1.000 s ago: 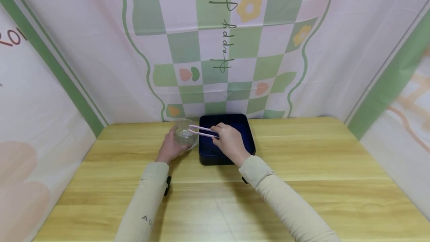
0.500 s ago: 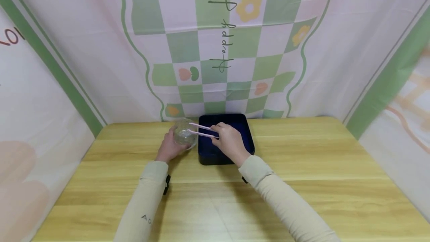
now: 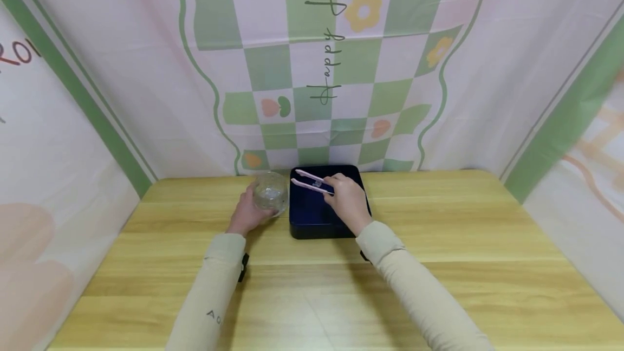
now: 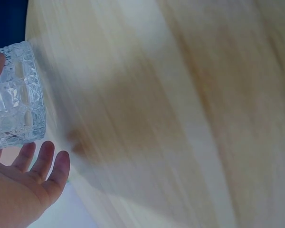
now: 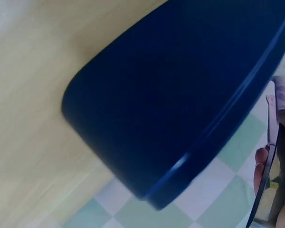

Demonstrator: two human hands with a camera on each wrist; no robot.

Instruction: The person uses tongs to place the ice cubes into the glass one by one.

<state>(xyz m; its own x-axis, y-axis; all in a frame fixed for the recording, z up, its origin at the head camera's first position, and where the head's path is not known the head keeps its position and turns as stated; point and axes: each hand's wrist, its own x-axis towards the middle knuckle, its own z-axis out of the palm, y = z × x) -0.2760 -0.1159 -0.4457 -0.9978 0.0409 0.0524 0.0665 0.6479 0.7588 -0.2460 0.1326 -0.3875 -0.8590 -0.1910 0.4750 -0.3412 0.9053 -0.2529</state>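
My left hand (image 3: 247, 213) holds a clear, textured glass (image 3: 271, 193) on the wood table, left of a dark blue tray (image 3: 312, 232). In the left wrist view the thumb lies on one side of the glass (image 4: 19, 95), with the other fingers along the opposite side. My right hand (image 3: 347, 199) grips pink-tipped tongs (image 3: 309, 174) over the tray. Their two arms are spread apart, tips toward the glass. Between them, a small pale glint (image 3: 317, 183) shows against the tray. Metal arms of the tongs (image 5: 275, 175) appear in the right wrist view.
The wooden table (image 3: 439, 275) extends in front of the tray and to both sides. A fabric backdrop (image 3: 312, 58) with green checks rises right behind the tray and glass. More printed cloth hangs at the left and right.
My right hand has moved right with the tongs, so their tips have gone from over the glass to over the tray. The left hand and glass have stayed in place.
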